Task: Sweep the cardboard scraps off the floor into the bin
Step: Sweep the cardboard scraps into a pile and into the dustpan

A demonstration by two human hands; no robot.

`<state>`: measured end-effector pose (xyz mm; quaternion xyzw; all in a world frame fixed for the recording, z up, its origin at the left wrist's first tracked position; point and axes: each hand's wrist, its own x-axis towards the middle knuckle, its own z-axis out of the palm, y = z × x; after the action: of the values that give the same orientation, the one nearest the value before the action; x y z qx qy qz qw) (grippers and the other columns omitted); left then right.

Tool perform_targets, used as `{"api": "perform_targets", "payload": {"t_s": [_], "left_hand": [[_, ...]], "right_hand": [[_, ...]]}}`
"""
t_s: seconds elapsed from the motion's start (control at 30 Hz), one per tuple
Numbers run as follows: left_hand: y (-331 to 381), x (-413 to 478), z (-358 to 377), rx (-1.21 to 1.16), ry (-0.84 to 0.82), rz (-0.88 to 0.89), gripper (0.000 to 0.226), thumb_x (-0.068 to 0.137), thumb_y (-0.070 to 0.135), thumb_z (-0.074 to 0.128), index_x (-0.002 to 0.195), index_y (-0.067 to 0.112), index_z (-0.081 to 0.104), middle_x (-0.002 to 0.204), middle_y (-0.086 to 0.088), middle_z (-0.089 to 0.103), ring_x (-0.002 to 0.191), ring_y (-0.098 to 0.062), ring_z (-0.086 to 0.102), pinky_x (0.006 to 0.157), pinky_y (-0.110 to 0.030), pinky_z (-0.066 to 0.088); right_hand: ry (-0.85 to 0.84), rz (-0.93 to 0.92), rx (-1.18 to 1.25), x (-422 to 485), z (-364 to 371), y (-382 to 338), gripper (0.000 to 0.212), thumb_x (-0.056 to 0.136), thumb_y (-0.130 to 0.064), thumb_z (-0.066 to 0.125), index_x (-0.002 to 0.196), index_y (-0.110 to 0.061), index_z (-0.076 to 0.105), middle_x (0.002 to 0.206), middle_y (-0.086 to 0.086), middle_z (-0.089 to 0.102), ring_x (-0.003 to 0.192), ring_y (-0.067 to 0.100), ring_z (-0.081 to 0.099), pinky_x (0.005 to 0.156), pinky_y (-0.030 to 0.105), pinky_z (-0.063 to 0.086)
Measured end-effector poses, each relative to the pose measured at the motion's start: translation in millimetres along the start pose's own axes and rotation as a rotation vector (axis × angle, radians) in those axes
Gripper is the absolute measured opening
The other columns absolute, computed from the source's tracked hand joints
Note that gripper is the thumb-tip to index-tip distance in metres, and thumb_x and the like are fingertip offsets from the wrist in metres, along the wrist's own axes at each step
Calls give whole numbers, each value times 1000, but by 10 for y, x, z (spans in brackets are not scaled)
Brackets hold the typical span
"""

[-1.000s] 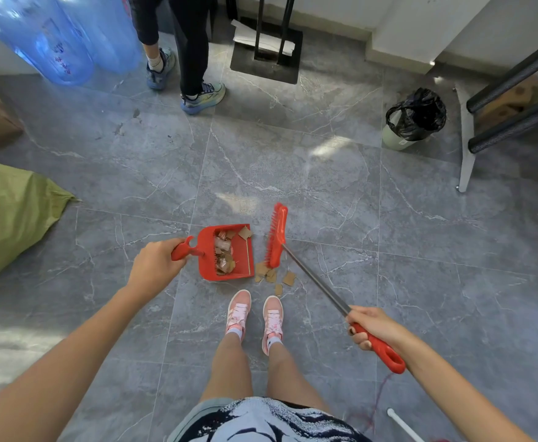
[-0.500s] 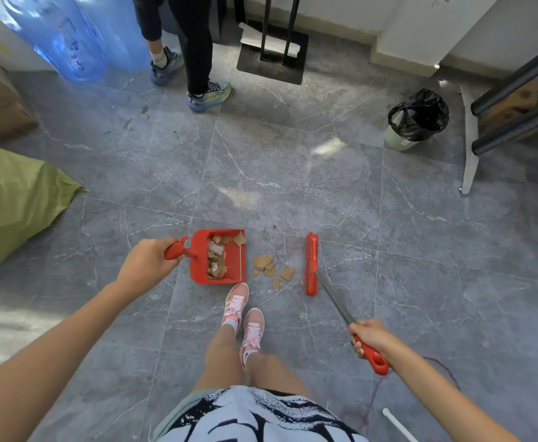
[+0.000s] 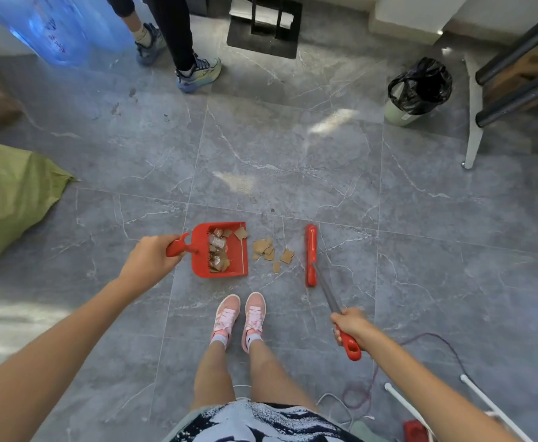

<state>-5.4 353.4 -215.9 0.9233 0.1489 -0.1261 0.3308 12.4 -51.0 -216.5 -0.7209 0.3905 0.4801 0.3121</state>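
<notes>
Now we are gripping the dustpan (image 3: 226,250) in our left hand (image 3: 151,258) and the broom (image 3: 311,254) in our right hand (image 3: 350,325), fingers clenched; loose cardboard scraps (image 3: 269,252) are lying between them, so we are likely sweeping leftward.

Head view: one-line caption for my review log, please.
Left hand holds red dustpan, right hand the broom; cardboard scraps lie between them on grey floor.

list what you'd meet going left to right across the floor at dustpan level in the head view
green sack → left hand → dustpan → loose cardboard scraps → broom head
</notes>
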Motion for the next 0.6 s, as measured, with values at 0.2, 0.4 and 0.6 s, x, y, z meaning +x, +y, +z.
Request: {"api": "perform_targets", "payload": {"t_s": [0.2, 0.4, 0.6], "left_hand": [[25, -75, 288, 81, -27, -35, 14, 83, 17, 69, 96, 12, 72, 63, -9, 66, 64, -36, 64, 55, -35, 46], [-49, -109, 347, 303, -23, -69, 28, 88, 26, 65, 113, 12, 65, 79, -17, 70, 74, -42, 65, 58, -38, 45], [20, -227, 505, 353, -31, -54, 31, 89, 25, 63, 117, 11, 61, 79, -20, 69, 71, -43, 65, 55, -38, 42]], "right_hand": [[-36, -55, -129, -73, 430, -373, 22, 95, -4, 43, 74, -4, 39, 55, 10, 43, 42, 16, 42, 30, 18, 36], [-69, -92, -224, -157, 911, -560, 25, 92, -13, 48, 71, -10, 33, 70, 13, 51, 58, 23, 51, 56, 32, 51], [-142, -160, -327, -376, 1311, -701, 26, 94, -22, 48, 74, -6, 48, 77, 10, 58, 60, 20, 56, 52, 25, 46]]}}
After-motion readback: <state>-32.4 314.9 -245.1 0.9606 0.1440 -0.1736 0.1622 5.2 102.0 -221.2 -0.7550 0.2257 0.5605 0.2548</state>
